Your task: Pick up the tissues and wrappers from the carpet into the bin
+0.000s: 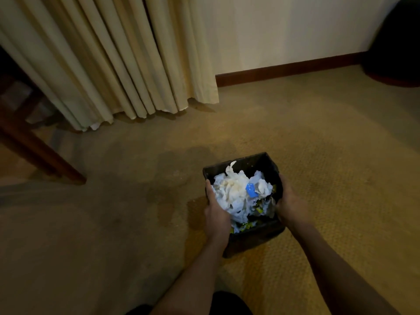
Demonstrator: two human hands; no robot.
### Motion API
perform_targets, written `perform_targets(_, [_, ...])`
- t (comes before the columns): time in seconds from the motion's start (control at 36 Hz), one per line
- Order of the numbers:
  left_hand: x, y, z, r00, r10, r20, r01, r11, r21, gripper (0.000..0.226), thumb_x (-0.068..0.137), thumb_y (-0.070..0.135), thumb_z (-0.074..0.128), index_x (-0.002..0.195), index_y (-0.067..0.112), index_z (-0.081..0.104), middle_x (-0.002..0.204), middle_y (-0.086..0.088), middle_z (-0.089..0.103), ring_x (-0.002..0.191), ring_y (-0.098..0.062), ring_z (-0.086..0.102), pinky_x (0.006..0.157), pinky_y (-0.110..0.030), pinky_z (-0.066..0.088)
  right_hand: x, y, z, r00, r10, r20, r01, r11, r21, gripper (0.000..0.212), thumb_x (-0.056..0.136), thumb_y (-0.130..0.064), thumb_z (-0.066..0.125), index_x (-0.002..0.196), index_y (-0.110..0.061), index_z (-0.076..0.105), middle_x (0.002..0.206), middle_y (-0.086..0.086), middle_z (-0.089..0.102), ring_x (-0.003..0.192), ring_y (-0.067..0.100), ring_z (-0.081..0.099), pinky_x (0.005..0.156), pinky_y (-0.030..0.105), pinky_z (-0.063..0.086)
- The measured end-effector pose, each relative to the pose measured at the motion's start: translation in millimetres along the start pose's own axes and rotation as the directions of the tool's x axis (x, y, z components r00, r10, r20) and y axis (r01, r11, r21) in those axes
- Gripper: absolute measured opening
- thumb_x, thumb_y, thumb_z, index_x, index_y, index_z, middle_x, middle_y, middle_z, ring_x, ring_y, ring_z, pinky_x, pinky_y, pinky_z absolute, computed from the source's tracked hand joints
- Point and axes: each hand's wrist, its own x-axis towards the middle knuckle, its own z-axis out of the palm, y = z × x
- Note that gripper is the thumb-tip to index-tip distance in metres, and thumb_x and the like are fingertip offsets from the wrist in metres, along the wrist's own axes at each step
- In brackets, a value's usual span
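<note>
Bin (268, 160) dark, matt; tissues (234, 192) crumpled paper; carpet (318, 155) rough pile.
</note>
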Motion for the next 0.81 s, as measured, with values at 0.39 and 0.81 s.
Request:
perform_targets(0.39, [3.5, -3.8, 1.4, 0.999, 0.037, -0.04, -0.035, 0.998, 0.05, 0.087, 0.096, 0.006, 0.045, 0.148, 0.047, -0.012, 0.099, -0.007, 0.056, 0.071, -0.02, 0.058, 0.06, -0.039, 0.052, 6.7, 5.0, 5.7, 1.0, 0.023, -0.007, -0.023, 0.996, -0.081, 0.083, 0.085, -0.043, 0.054, 0.151, -0.039, 0.004, 0.102, 0.007, 0.066, 0.074, 0.024, 0.06, 0.062, 0.032, 0.045])
perform_targets(0.81, [11.6, -15.4, 14.4, 0.997, -0.009, -0.07, 0.018, 0.991, 0.133, 0.099, 0.093, 0.008, 0.052, 0.143, 0.05, -0.023, 0.088, -0.004, 0.061, 0.058, -0.005, 0.049, 0.043, -0.014, 0.029, 4.7, 5.7, 6.0, 0.998, -0.02, -0.054, 0.013, 0.991, -0.132, 0.079, 0.088, -0.023, 0.055, 0.151, -0.039, 0.009, 0.151, 0.0, 0.038, 0.117, 0.022, 0.055, 0.081, 0.031, 0.048])
